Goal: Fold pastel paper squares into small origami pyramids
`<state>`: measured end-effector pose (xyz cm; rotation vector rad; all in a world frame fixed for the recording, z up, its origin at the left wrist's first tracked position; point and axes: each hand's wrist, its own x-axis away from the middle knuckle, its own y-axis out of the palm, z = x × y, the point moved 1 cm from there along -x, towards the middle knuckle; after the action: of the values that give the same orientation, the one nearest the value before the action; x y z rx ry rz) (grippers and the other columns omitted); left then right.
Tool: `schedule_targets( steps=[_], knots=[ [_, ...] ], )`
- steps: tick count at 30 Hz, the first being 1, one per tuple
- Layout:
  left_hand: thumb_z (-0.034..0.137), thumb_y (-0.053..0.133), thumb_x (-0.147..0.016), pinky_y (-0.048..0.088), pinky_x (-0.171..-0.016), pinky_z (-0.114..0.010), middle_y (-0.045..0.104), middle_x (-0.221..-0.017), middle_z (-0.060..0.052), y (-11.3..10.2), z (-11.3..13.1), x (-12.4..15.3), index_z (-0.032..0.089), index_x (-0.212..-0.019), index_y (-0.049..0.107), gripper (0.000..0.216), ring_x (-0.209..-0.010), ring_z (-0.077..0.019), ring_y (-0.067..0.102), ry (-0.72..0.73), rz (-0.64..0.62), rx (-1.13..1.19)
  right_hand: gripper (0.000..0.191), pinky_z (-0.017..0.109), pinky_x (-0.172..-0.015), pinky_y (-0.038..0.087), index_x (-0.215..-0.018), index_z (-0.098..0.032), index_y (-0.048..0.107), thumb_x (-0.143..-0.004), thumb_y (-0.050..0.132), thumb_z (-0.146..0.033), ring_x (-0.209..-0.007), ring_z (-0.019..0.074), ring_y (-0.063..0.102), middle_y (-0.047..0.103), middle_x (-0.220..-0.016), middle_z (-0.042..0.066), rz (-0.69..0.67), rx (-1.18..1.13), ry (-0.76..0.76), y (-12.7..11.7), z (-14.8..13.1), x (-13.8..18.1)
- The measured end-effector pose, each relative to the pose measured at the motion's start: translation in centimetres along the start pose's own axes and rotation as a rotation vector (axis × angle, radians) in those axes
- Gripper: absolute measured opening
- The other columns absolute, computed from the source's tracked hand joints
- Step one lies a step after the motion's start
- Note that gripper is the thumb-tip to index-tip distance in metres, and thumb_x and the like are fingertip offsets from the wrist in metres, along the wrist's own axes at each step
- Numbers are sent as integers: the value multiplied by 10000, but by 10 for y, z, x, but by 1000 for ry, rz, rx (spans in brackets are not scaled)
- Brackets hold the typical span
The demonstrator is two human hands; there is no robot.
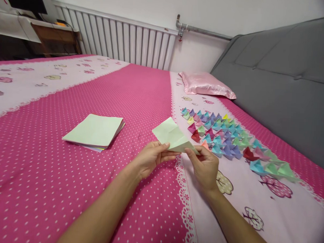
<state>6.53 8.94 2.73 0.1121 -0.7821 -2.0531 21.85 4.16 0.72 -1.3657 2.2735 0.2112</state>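
Observation:
A pale green sheet of paper [170, 132], creased and partly folded, is held above the bed between both hands. My left hand [153, 157] pinches its near left edge, thumb on top and fingers beneath. On the right, my right hand [204, 165] grips the near right corner between thumb and fingers. To the left lies a stack of square paper [94, 130], pale green on top, with other colours showing at its edges. Several rows of small folded paper boats [223, 133] in blue, purple, green, red, pink and yellow stand on the bed to the right.
The bed has a pink dotted cover [141, 95] with pale printed bands. A pink satin pillow [206, 84] rests by the grey padded headboard [277, 65]. Along the wall runs a white radiator [122, 37] with a pipe. A dark monitor [23, 0] is at the far left.

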Motion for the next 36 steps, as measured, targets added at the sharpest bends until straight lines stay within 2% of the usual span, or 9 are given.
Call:
schedule_targets(
  steps=[3, 6, 10, 13, 22, 27, 33, 36],
  knots=[
    [216, 600, -808, 499, -773, -233, 699, -1012, -139, 0, -2, 1, 104, -967, 685, 212, -848, -152, 668, 19, -43, -39, 186, 236, -562, 431, -751, -180, 593, -714, 708, -321, -595, 116, 531, 575, -661, -33, 66, -35, 48, 0, 2, 1],
    [209, 718, -696, 489, -794, -247, 693, -1029, -133, 1, -4, 2, 120, -986, 688, 305, -843, -153, 657, 81, -74, -116, 259, 217, -538, 432, -800, -193, 536, -683, 733, -313, -577, 102, 536, 556, -669, -50, 99, -62, 79, 1, 2, 1],
    [200, 773, -614, 486, -695, -229, 718, -849, -120, 0, -7, 0, 98, -866, 714, 278, -698, -126, 640, 103, 38, -226, 326, 213, -514, 452, -858, -204, 515, -655, 755, -290, -527, 98, 570, 591, -657, -56, 91, -116, 143, 2, 0, 3],
    [206, 757, -634, 481, -637, -216, 719, -825, -118, 0, -8, -1, 101, -849, 717, 243, -658, -120, 636, 92, 88, -210, 321, 223, -521, 486, -882, -204, 522, -665, 746, -281, -499, 102, 593, 616, -631, -54, 68, -160, 168, 3, -2, 3],
    [162, 674, -728, 500, -643, -176, 730, -880, -123, -4, -4, -5, 106, -881, 716, 168, -726, -128, 673, 40, 92, -144, 225, 277, -569, 552, -954, -195, 546, -791, 626, -327, -543, 145, 659, 632, -601, -36, 48, -163, 170, 3, -1, 1],
    [142, 632, -766, 505, -663, -170, 734, -829, -118, -5, -3, -4, 106, -841, 720, 121, -730, -122, 675, 27, 115, -148, 222, 290, -616, 557, -1019, -207, 557, -832, 577, -325, -597, 152, 676, 642, -650, -24, 30, -199, 161, 3, 1, 1],
    [140, 609, -782, 497, -651, -162, 732, -881, -111, -6, -3, -3, 122, -876, 718, 145, -750, -115, 676, 56, 107, -171, 252, 282, -624, 541, -1075, -218, 542, -846, 557, -321, -606, 142, 662, 631, -639, -31, -7, -201, 176, 3, 0, 1],
    [185, 644, -761, 495, -656, -174, 728, -913, -118, -7, -3, -4, 126, -897, 716, 165, -770, -126, 675, 71, 91, -195, 329, 271, -614, 528, -1095, -216, 535, -792, 624, -308, -603, 133, 646, 650, -704, -19, -36, -186, 197, 4, -2, 0]
  ],
)
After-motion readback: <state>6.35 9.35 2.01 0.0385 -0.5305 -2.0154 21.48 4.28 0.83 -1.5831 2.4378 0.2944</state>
